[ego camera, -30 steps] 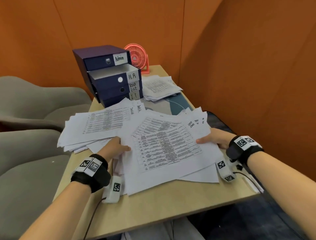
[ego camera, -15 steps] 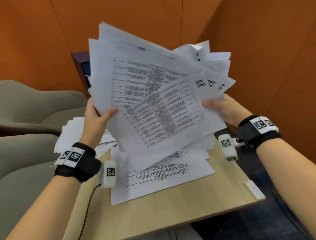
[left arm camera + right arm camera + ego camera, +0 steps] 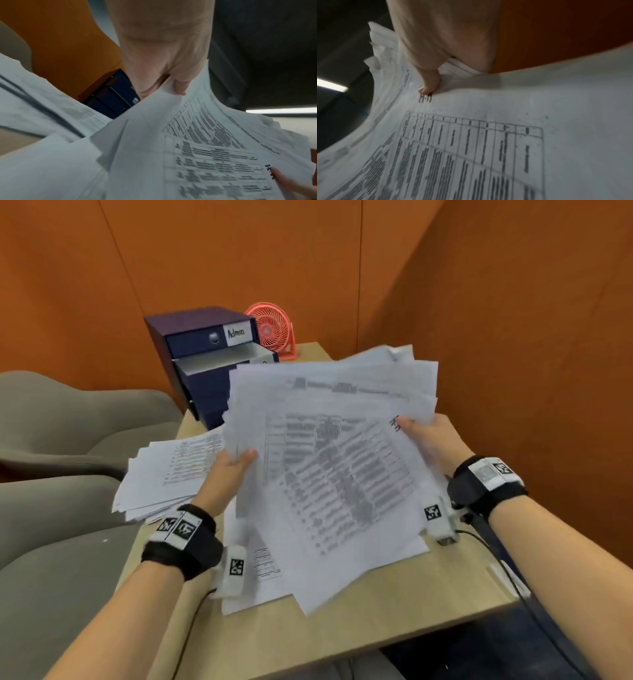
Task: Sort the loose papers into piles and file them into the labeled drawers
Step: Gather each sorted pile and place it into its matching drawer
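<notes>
A loose stack of printed papers [image 3: 335, 474] hangs tilted above the table, held by both hands. My left hand [image 3: 236, 463] pinches its left edge, thumb on top [image 3: 178, 86]. My right hand [image 3: 424, 433] grips the right edge, thumb [image 3: 428, 88] pressed beside a handwritten "H.R" mark. The same stack of papers [image 3: 197, 155] [image 3: 488, 135] fills both wrist views. A dark blue drawer unit [image 3: 205, 350] stands at the back; its top drawer reads "Admin" and the second drawer [image 3: 219, 361] is pulled open. The lower drawers are hidden by the papers.
Another pile of papers [image 3: 171, 474] lies on the left of the wooden table [image 3: 394, 611]. A few sheets [image 3: 263, 570] lie under the held stack. A pink desk fan [image 3: 274, 332] stands behind the drawers. Grey chairs [image 3: 68, 440] are at the left, orange walls around.
Both hands lifted the stack off the table a second ago and raised it upright. It has since come down lower and tilted flatter, uncovering the drawer unit.
</notes>
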